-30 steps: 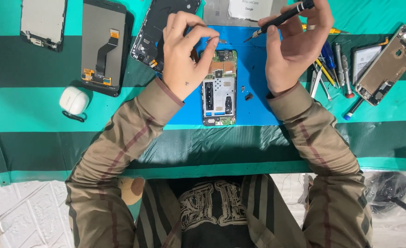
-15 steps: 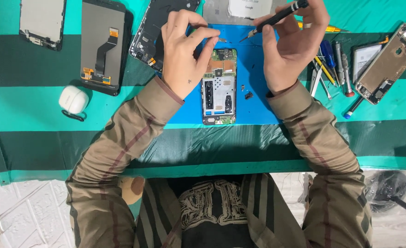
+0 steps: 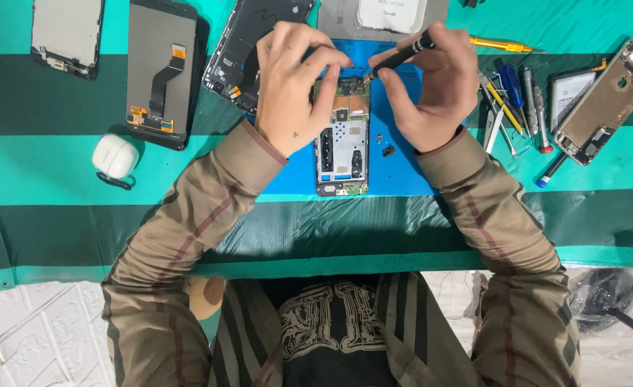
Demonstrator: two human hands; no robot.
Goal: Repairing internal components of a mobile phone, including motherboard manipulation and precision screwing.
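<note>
The opened phone lies on the blue mat. At its far end, the left hand pinches down on the board, while the right hand grips a black screwdriver, tip lowered to the board. Likely loosening a screw; next needs steady downward pressure. Since earlier, the tip has dropped closer.

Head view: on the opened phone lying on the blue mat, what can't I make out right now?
- Opened phone: its top end is hidden under the left hand.
- Black screwdriver in the right hand: the tip is too small to tell whether it touches the board.
- Loose dark bits on the blue mat: too small to identify.
</note>
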